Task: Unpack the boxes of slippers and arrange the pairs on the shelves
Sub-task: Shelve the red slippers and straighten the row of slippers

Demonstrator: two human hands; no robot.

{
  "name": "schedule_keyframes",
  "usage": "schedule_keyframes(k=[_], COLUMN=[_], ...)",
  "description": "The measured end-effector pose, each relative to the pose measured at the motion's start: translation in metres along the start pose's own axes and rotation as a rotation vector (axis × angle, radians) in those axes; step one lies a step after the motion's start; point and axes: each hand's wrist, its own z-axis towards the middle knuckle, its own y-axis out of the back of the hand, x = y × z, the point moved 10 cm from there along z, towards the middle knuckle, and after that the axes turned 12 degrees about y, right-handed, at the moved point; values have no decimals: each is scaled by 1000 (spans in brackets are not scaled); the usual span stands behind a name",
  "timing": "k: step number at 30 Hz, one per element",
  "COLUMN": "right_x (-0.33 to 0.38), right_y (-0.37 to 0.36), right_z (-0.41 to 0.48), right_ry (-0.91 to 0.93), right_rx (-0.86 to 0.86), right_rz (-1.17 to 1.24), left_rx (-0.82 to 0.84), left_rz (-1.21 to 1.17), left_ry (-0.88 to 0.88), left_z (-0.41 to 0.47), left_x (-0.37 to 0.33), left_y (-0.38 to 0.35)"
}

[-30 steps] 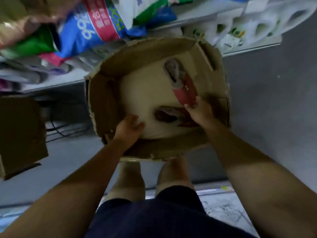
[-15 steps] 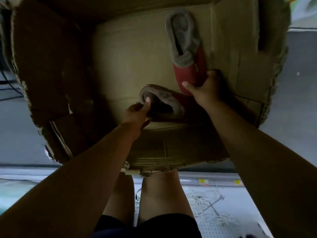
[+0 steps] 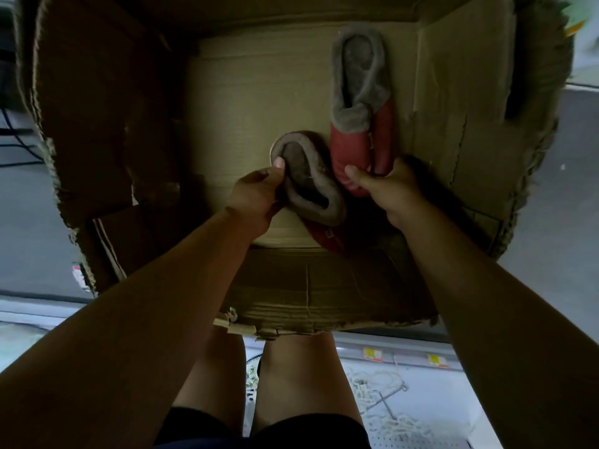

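both hands closed in since: left hand (image 3: 259, 192) pinching near slipper (image 3: 308, 179) collar, right hand (image 3: 389, 186) gripping far slipper (image 3: 359, 102) toe

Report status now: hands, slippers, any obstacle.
Left hand grips near slipper's grey collar. Right hand holds far slipper's toe. Both inside cardboard box. Nothing blocking.

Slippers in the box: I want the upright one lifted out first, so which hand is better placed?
Right. The right hand already grips the toe of the upright slipper; the left hand pinches the other slipper.
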Motion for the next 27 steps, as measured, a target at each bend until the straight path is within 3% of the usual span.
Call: schedule_keyframes(k=[6,9,16,27], right_x=[13,12,-3,33], right_y=[-29,-44,-49,-53], right_z=[-17,-21,-20,-82], right_ry=[-29,-57,-100,-207], right_rx=[151,187,102,132], right_rz=[316,428,435,562], left_rx=[19,-5,2,101], left_rz=[-305,-265,-144,-141], left_ry=[-124,-155,29,19], left_z=[11,11,5,-51], left_x=[-66,-61,26,3], left_y=[35,48,22,16])
